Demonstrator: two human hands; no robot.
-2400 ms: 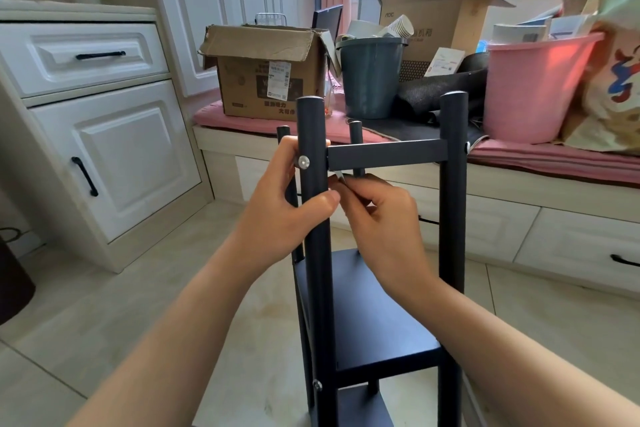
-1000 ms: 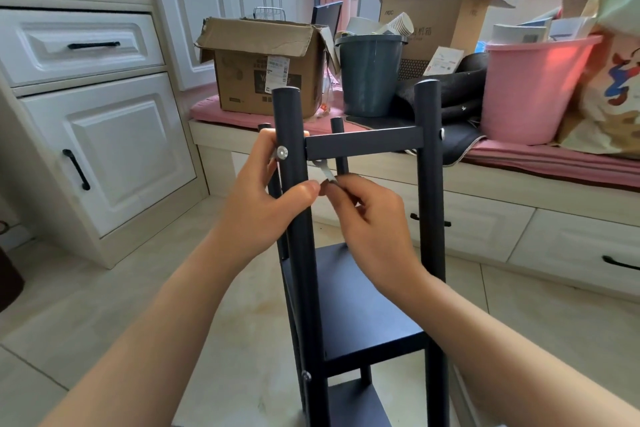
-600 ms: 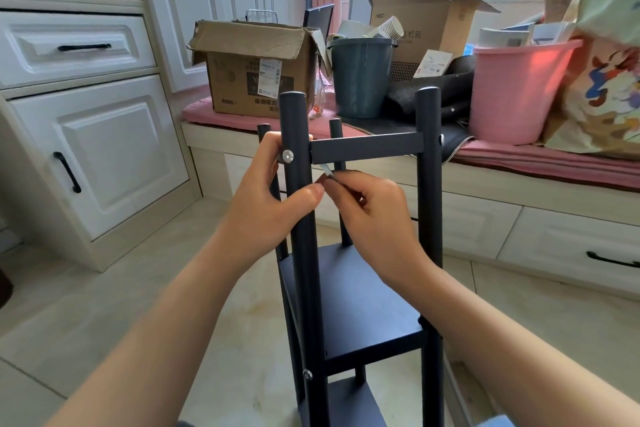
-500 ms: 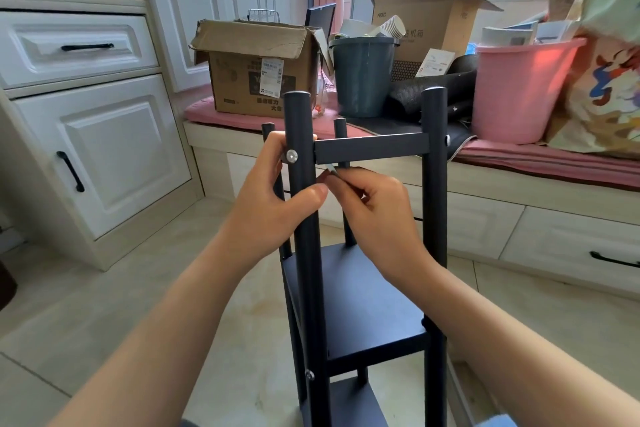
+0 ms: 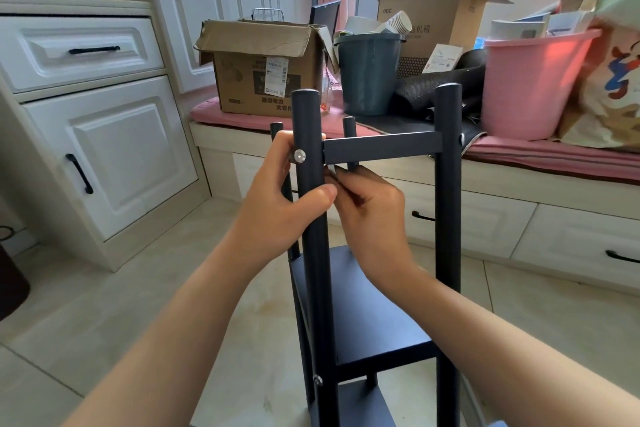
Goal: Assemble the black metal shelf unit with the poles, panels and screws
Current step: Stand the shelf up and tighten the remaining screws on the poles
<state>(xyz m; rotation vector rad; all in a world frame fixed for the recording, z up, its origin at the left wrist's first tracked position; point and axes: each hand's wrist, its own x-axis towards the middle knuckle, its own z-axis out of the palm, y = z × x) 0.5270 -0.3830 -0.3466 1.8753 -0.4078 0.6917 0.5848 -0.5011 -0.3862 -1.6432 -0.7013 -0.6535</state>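
our view slid a bit; our left hand (image 5: 277,198) still grips the pole (image 5: 311,218), right hand (image 5: 370,208) pinches a small tool (image 5: 331,170); top panel (image 5: 381,151) nearly fixed.

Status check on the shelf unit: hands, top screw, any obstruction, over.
Left hand grips near-left pole just below top screw. Right hand pinches small silver tool under top crossbar. Nothing blocking.
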